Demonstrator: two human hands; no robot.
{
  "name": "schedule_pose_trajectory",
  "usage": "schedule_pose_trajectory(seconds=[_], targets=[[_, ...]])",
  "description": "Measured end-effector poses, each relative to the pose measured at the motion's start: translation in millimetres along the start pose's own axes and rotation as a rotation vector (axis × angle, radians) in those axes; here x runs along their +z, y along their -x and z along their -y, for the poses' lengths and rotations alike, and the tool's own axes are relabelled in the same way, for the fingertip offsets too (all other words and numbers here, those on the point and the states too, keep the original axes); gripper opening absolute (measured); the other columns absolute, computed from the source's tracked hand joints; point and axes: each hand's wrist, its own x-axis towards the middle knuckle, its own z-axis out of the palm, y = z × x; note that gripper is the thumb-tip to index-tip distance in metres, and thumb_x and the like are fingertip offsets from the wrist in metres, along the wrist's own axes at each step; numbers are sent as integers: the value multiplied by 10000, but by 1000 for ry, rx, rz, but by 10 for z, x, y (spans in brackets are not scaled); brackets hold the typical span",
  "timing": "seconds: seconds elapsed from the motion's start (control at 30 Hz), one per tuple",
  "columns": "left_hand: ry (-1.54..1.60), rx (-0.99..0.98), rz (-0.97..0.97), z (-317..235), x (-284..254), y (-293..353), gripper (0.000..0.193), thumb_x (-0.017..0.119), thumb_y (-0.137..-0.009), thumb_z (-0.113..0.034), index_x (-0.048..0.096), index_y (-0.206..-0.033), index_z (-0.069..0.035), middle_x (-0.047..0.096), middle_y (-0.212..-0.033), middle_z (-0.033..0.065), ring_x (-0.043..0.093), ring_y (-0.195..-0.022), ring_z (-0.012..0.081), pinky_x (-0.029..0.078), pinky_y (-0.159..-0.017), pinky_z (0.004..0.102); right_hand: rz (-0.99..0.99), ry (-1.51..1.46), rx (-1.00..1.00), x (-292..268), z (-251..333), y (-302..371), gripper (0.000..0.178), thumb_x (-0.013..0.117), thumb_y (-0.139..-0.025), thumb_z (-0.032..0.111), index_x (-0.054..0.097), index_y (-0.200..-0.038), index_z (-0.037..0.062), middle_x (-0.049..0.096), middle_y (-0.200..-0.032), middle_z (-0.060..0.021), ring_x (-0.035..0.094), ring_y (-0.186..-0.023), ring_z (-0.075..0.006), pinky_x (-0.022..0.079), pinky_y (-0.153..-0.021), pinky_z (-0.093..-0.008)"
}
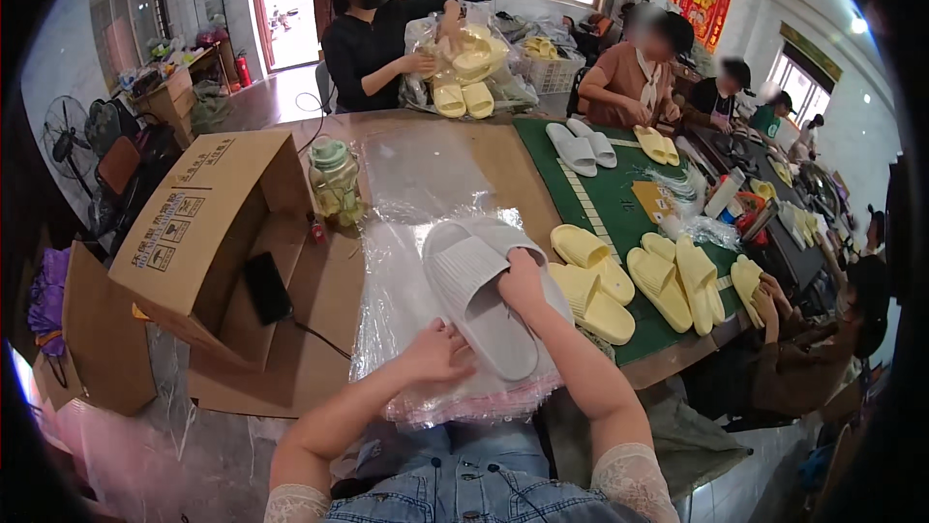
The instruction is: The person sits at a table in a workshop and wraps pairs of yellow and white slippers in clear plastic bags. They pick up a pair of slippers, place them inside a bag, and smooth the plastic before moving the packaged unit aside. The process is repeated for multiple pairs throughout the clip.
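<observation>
A pair of light grey slippers (463,269), one overlapping the other, lies over a stack of clear plastic bags (387,315) in front of me. My right hand (523,283) grips the slippers at the strap, its fingertips partly hidden in the foot opening. My left hand (437,353) rests low on the bags beside the near slipper's sole, with its fingers apart and nothing held. Pairs of pale yellow slippers (592,302) sit just right of my right hand.
An open cardboard box (208,233) with a phone (268,289) stands left, near a glass jar (335,179). More slippers lie on the green cutting mat (542,150). Across the table, a person (377,44) handles bagged yellow slippers; other people work along the right.
</observation>
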Motion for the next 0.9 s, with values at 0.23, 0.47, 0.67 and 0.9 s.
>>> schedule_pose_trajectory(seconds=[0.23,0.47,0.67,0.9], targets=[[35,8,-68,248,245,-76,477,536,-912,-398,591,-1309,-139,497,-1419,165,460,-1161,405,408,-986,477,-43,-21,96,170,-807,20,292,573,-781,53,581,-1056,-43,593,-1096,-293,531,-1116,-473,426,-944,-485],[371,-103,85,236,-110,-172,433,352,-1027,-366,571,-1357,-193,533,-1263,220,519,-1077,410,383,-1009,464,251,-1170,513,-1251,150,790,357,630,-878,86,621,-1227,6,666,-1162,-77,631,-1065,-192,504,-909,-312],[361,-145,66,68,-213,-304,457,358,-1001,-296,516,-1403,-148,462,-1391,290,532,-1168,457,387,-1053,472,700,-600,50,-1462,156,1589,446,684,-861,127,590,-1283,23,649,-1226,-100,586,-1161,-215,443,-1010,-356],[222,-131,-146,-168,-209,-234,442,392,-995,-299,547,-1356,-96,437,-1427,294,470,-1231,473,355,-1088,479,499,-199,55,-1352,285,1670,388,668,-819,114,596,-1183,0,602,-1182,-221,566,-1118,-405,463,-938,-430]])
